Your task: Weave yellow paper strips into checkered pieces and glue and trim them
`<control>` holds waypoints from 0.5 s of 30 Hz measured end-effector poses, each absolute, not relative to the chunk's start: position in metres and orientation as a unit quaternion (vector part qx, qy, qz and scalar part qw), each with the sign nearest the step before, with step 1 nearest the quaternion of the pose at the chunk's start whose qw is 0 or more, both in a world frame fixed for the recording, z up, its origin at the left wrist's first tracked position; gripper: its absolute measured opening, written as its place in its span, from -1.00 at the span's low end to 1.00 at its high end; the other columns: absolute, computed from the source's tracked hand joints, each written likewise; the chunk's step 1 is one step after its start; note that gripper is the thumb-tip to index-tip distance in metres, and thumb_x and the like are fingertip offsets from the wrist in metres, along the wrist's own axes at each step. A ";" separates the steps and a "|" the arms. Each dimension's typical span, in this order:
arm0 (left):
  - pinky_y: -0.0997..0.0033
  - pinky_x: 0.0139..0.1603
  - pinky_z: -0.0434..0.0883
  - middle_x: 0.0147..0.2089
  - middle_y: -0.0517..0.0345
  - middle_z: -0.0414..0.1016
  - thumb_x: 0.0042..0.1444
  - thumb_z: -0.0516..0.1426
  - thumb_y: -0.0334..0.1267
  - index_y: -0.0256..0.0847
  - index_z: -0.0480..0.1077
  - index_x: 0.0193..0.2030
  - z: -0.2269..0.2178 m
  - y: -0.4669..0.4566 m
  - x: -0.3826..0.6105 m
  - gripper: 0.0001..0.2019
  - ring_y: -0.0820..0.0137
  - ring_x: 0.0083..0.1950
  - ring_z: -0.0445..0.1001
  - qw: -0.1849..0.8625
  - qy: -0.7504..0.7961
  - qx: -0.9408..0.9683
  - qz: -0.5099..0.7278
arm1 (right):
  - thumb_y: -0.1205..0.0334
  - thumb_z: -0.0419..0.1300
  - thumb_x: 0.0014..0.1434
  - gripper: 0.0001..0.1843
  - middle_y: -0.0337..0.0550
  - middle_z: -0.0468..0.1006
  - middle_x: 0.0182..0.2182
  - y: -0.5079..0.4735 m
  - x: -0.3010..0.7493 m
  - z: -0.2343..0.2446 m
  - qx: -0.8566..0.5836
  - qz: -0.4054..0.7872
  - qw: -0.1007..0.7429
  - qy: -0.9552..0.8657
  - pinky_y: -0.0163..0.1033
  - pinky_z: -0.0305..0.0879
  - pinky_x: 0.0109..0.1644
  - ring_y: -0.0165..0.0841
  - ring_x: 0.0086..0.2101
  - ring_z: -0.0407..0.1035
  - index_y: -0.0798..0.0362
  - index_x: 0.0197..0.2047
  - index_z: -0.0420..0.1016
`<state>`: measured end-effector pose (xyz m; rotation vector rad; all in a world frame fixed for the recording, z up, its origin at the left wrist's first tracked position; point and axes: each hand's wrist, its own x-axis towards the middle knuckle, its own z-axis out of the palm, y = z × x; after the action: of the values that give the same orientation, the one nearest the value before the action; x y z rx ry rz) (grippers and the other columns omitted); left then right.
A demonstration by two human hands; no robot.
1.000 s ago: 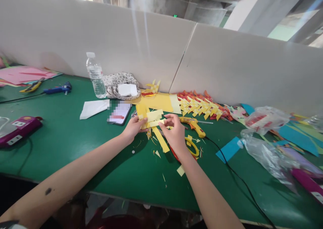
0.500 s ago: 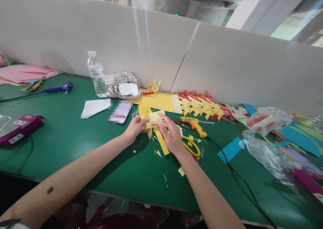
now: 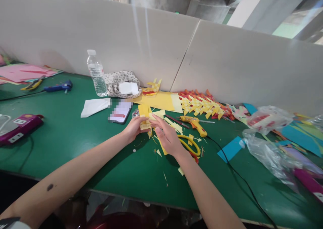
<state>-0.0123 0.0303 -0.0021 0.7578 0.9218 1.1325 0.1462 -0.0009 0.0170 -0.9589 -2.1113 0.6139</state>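
Observation:
My left hand (image 3: 133,128) grips a pale yellow paper strip (image 3: 145,124) between thumb and fingers, with a deeper yellow paper strip (image 3: 144,109) rising behind it. My right hand (image 3: 166,133) has its fingertips and thumb at the strip's right end, the two hands almost meeting; its fingers partly cover the paper. Below the hands, another yellow strip (image 3: 164,150) and small paper scraps (image 3: 158,153) lie on the green table (image 3: 113,175). Scissors with yellow handles (image 3: 194,144) rest right of my right hand, partly hidden by it.
A yellow glue gun (image 3: 195,124) with a black cord lies to the right. A phone (image 3: 121,111), white paper (image 3: 96,107) and water bottle (image 3: 97,74) are at left. Behind stand yellow and red folded paper pieces (image 3: 202,104); plastic bags (image 3: 264,155) lie far right.
My right hand has shifted slightly left and closed in on the left hand, covering more of the pale strip. Pale strips beside the right hand show more.

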 end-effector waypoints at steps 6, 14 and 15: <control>0.46 -0.29 0.46 -0.22 0.05 0.53 -0.11 0.16 -0.39 -0.29 0.45 -0.22 0.001 0.029 -0.014 -0.76 0.38 -0.24 0.49 0.685 0.408 0.354 0.488 | -0.06 -0.17 0.25 -0.46 -0.11 0.39 0.07 0.000 0.147 0.017 -0.363 0.215 0.349 -0.836 0.03 0.23 0.10 -0.23 0.02 0.33 -0.11 0.26 0.00; 0.39 -0.12 0.45 -0.16 0.06 0.51 -0.23 0.07 -0.59 -0.28 0.43 -0.20 0.002 0.029 -0.013 -0.62 0.40 -0.18 0.48 0.688 0.407 0.356 0.484 | -0.02 -0.14 0.26 -0.48 -0.01 0.40 0.04 0.002 0.149 0.011 -0.379 0.262 0.381 -0.802 -0.08 0.27 0.06 -0.27 -0.02 0.36 -0.03 0.23 0.06; 0.39 -0.11 0.45 -0.15 0.06 0.51 -0.21 0.08 -0.59 -0.28 0.43 -0.21 0.002 0.028 -0.013 -0.64 0.40 -0.19 0.48 0.685 0.414 0.359 0.480 | -0.02 -0.14 0.26 -0.49 -0.02 0.41 0.04 0.003 0.149 0.011 -0.379 0.264 0.384 -0.800 -0.07 0.27 0.06 -0.26 -0.01 0.36 -0.03 0.22 0.07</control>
<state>-0.0125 0.0284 0.0020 0.8036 0.9274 1.0748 0.1488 0.0026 0.0109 -0.9664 -2.0388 0.6725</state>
